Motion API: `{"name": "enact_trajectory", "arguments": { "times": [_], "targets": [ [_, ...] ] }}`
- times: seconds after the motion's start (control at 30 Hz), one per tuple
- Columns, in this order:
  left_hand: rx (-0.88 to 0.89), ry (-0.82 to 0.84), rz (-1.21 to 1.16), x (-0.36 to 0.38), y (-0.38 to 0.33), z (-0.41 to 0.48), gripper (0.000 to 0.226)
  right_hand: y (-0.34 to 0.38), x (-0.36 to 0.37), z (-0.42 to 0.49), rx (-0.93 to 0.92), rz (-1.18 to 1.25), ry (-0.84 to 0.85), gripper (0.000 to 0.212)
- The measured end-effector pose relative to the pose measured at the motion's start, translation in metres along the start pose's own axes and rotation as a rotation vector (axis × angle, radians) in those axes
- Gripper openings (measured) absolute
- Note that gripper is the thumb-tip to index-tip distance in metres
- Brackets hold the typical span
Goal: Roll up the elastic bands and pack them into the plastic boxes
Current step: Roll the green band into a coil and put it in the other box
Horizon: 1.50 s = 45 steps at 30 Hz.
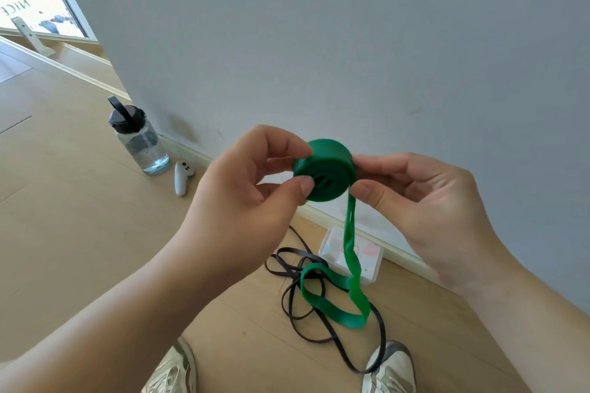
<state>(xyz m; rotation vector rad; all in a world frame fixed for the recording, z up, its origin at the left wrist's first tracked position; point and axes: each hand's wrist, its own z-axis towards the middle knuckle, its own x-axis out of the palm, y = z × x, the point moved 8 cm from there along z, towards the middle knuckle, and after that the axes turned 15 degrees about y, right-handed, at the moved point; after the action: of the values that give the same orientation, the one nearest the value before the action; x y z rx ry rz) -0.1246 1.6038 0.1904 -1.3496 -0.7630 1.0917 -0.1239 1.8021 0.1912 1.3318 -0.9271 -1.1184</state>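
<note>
Both hands raised at chest height in front of a grey wall (351, 41), forearms coming in from the lower corners, partly cut off by the frame edge. Left hand (252, 198) pinches the green elastic band (324, 169) roll, thumb on the near flat face close to the core, fingers curled over the top rim. Right hand (424, 201) grips the roll's opposite side, thumb by the spot where the loose tail leaves the roll; its fingertips are hidden behind the roll. Roll is mid-air, tail hanging down and looping onto the wooden floor (64, 217). Under the loop lies a black elastic band (306, 300), unrolled and tangled, one strand running to the right shoe (391, 367). Plastic box (351, 252) sits on the floor against the skirting, partly covered by the green tail; contents blurry, can't make them out. Left shoe (174, 370) cut off at bottom. Water bottle (140, 137) and white controller (182, 177) stand off left by the wall.
</note>
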Motion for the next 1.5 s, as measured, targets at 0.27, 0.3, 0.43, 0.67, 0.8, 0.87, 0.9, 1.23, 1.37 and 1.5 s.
{"name": "enact_trajectory", "arguments": {
  "times": [0.27,0.3,0.43,0.67,0.8,0.87,0.9,1.23,1.37,1.5],
  "targets": [
    [-0.005,0.008,-0.001,0.023,0.009,-0.005,0.03,0.011,0.007,-0.002,-0.107,-0.148,-0.029,0.028],
    [0.018,0.01,0.114,0.02,0.005,-0.004,0.025,0.013,0.008,-0.003,-0.119,-0.25,-0.018,0.029],
    [0.105,0.013,0.401,0.015,-0.009,-0.001,0.023,0.024,0.018,-0.005,-0.241,-0.6,0.025,0.024],
    [0.103,0.088,0.209,0.011,-0.013,0.0,0.034,0.035,0.015,-0.009,-0.308,-0.445,0.016,0.022],
    [0.137,0.07,-0.045,0.011,-0.011,-0.001,0.03,0.028,0.009,-0.004,-0.242,-0.152,0.069,0.029],
    [0.12,0.073,-0.158,0.015,-0.006,-0.002,0.028,0.026,0.01,-0.004,-0.238,-0.134,0.072,0.028],
    [0.091,0.076,-0.194,0.017,-0.002,-0.001,0.027,0.026,0.009,-0.004,-0.232,-0.132,0.055,0.027],
    [0.082,0.104,0.343,0.014,-0.015,-0.002,0.024,0.029,0.016,-0.007,-0.232,-0.583,0.122,0.025],
    [-0.032,0.12,0.166,0.007,-0.005,-0.001,0.034,0.028,0.016,-0.007,-0.185,-0.47,0.092,0.029],
    [-0.076,0.108,0.025,0.002,-0.001,0.0,0.033,0.015,0.003,-0.003,-0.094,-0.093,0.081,0.03]
  ]
}}
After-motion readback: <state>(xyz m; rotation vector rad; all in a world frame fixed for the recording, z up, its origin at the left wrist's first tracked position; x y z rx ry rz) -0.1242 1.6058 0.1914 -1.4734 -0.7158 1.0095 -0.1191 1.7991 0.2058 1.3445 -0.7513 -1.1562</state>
